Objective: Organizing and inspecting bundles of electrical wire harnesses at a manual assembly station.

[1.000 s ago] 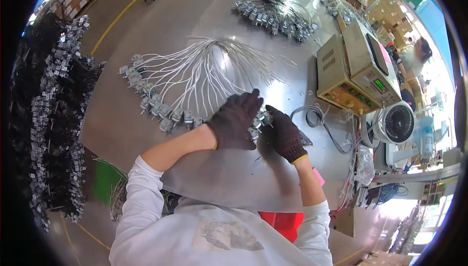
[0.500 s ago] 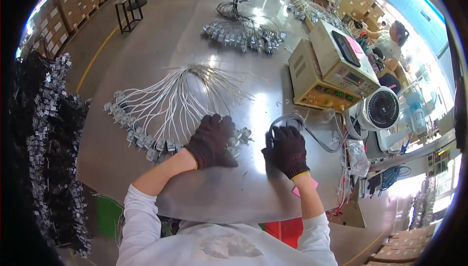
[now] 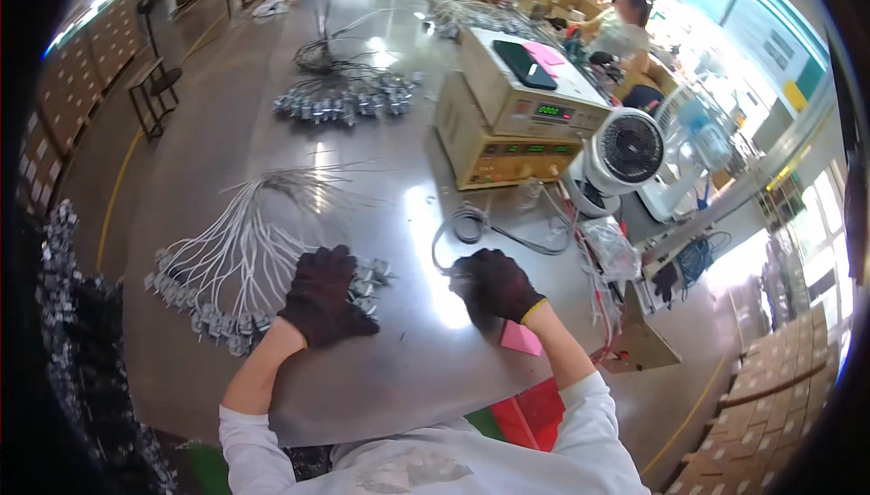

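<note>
My left hand [image 3: 324, 296], in a dark knit glove, lies flat over the near right part of a fan of white cables [image 3: 237, 255], its fingers stretched and its thumb out to the side. Grey plug-like connectors [image 3: 217, 325] edge the fan on its near side, and a few more show just right of my left fingers. My right hand [image 3: 497, 285], gloved alike, has its fingers curled on the near end of a grey cable [image 3: 468, 223]. This cable lies loosely coiled beyond the hand and trails right. The fingertips' exact hold is partly hidden.
Two stacked test instruments [image 3: 517, 123] stand right of the cables, with a phone [image 3: 524, 63] on top. Beside them are a small fan [image 3: 625, 150] and a plastic bag [image 3: 611, 248]. Another cable bundle [image 3: 344, 101] lies farther back. A pink paper [image 3: 521, 338] sits near my right wrist.
The view has turned to the right. My right hand has come off the coil toward me, with the cable's near end at its fingers. My left hand stays on the white cables.
</note>
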Demonstrator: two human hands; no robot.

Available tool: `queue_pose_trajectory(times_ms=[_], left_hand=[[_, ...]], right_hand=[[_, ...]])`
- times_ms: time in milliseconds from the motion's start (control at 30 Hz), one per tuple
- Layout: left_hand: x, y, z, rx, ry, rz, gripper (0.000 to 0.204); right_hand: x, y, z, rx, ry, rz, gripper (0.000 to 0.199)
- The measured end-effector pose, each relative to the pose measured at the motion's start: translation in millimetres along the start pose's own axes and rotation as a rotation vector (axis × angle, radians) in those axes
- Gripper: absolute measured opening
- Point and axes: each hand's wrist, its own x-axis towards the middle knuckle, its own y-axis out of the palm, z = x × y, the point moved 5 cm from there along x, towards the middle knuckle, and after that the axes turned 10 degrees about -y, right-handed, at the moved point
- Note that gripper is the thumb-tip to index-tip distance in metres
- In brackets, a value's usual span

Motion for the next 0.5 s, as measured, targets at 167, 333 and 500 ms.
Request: queue_pose_trajectory(times_ms=[167, 333, 500], left_hand=[[8, 4, 5, 0.039, 0.009, -0.005, 0.13], [13, 6, 1, 0.03, 0.016, -0.026, 0.13], [16, 2, -4, 0.039, 0.021, 0.004, 0.129]], right_hand=[[-29, -14, -17, -0.403, -0.122, 0.218, 0.038], [-57, -60, -45, -0.4, 0.106, -0.028, 0.052], [-70, -57, -48, -0.262, 0.761, -0.065, 0.058]])
